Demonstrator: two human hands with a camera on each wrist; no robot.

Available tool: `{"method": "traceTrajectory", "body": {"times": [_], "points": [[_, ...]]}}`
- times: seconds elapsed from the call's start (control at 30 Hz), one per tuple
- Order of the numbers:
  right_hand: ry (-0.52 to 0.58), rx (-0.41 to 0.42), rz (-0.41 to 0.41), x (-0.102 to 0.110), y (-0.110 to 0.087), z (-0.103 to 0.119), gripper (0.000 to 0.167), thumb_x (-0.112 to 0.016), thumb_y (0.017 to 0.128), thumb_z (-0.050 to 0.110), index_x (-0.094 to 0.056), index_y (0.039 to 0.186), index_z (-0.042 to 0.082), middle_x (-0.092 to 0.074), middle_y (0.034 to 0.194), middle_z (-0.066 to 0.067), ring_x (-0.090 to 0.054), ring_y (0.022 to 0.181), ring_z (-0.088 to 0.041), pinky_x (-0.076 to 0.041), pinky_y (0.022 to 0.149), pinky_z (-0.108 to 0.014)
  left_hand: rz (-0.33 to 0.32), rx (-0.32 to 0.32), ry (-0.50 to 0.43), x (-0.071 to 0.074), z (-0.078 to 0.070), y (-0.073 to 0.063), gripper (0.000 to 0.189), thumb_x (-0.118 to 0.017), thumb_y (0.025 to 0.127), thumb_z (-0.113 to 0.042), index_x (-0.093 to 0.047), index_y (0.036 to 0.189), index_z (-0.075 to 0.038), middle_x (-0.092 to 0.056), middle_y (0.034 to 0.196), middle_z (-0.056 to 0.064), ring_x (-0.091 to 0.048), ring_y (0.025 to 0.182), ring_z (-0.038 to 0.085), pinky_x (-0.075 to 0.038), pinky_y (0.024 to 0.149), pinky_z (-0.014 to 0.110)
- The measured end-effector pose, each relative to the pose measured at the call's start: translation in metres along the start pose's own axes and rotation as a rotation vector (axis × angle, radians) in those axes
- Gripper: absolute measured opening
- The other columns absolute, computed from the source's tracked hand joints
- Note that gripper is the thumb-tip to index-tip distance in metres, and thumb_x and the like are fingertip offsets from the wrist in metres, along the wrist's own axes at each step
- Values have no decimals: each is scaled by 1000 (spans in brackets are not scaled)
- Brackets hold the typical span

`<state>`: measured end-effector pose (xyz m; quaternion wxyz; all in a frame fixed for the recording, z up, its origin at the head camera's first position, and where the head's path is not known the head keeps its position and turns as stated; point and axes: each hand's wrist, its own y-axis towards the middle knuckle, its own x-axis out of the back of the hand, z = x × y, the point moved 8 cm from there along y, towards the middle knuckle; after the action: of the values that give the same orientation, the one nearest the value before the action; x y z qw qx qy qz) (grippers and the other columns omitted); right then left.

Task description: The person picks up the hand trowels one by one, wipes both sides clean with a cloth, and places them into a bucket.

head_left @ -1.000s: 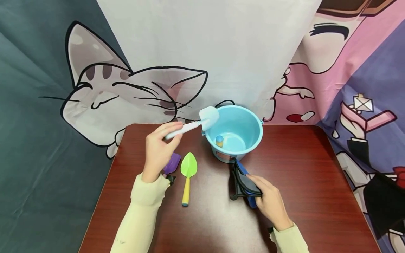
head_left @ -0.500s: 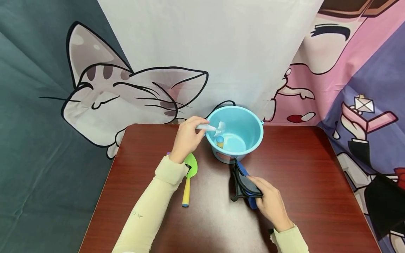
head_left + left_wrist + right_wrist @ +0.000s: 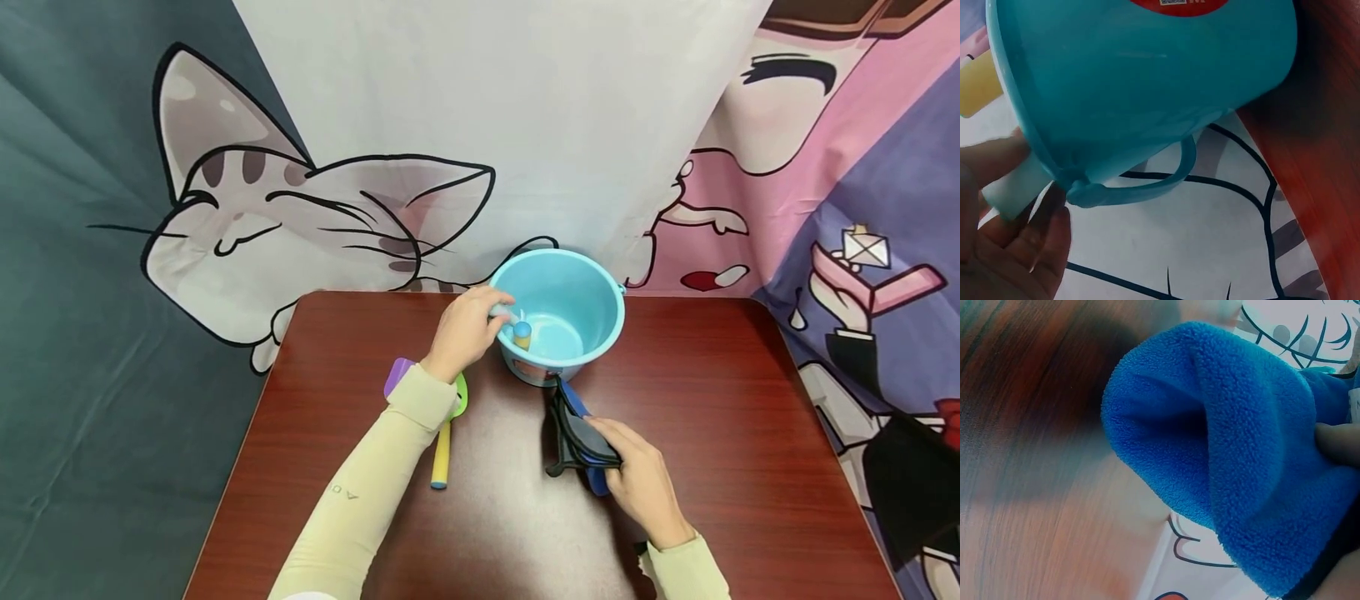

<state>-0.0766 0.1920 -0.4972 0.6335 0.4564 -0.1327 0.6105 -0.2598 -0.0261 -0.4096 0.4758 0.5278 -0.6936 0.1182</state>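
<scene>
My left hand (image 3: pixel 467 332) is at the left rim of a light blue toy bucket (image 3: pixel 603 312), pinching the pale handle of a white toy shovel (image 3: pixel 501 312). The shovel's blade is hidden now. In the left wrist view, the pale handle (image 3: pixel 1019 187) shows between thumb and fingers beside the bucket's outer wall (image 3: pixel 1147 81). A yellow handle with a blue end (image 3: pixel 522 335) stands inside the bucket. In front of the bucket, my right hand (image 3: pixel 641 479) grips a folded black-and-grey fabric item (image 3: pixel 588 437). Its blue fleece side (image 3: pixel 1260 444) fills the right wrist view; its kind is unclear.
Left of the bucket lies a green toy trowel with a yellow handle (image 3: pixel 442 454), partly under the left sleeve. A purple toy piece (image 3: pixel 396 375) lies beside it. The reddish-brown table (image 3: pixel 750 433) meets a printed cloth backdrop (image 3: pixel 585 125) just behind the bucket.
My left hand has moved right to the bucket and lowered the white shovel over its rim, blade first. The right hand and the fabric item have stayed put.
</scene>
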Motion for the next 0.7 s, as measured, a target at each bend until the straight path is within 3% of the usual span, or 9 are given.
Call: {"method": "traceTrajectory", "body": {"times": [0.2, 0.47, 0.7], "points": [[3, 18, -15, 0, -1, 0, 75, -52, 60, -21, -70, 125, 12, -69, 122, 0, -68, 106, -22, -41, 92, -15, -3, 19, 8, 0, 3, -1, 25, -72, 94, -15, -74, 119, -10, -70, 120, 4, -58, 120, 22, -47, 100, 36], [20, 18, -20, 1, 1, 1, 73, -53, 62, -20, -71, 125, 12, -69, 122, -1, -67, 107, -22, -37, 96, -11, -73, 34, -13, 10, 9, -6, 34, -74, 92, -15, -71, 125, -10, -65, 129, 6, -56, 123, 23, -44, 103, 38], [20, 15, -22, 0, 1, 0, 74, -54, 61, -20, -70, 126, 13, -69, 122, -2, -67, 108, -23, -38, 96, -12, -154, 69, -76, 30, 26, -28, 36, -74, 90, -12, -70, 126, -8, -65, 130, 7, -57, 124, 23, -43, 104, 41]]}}
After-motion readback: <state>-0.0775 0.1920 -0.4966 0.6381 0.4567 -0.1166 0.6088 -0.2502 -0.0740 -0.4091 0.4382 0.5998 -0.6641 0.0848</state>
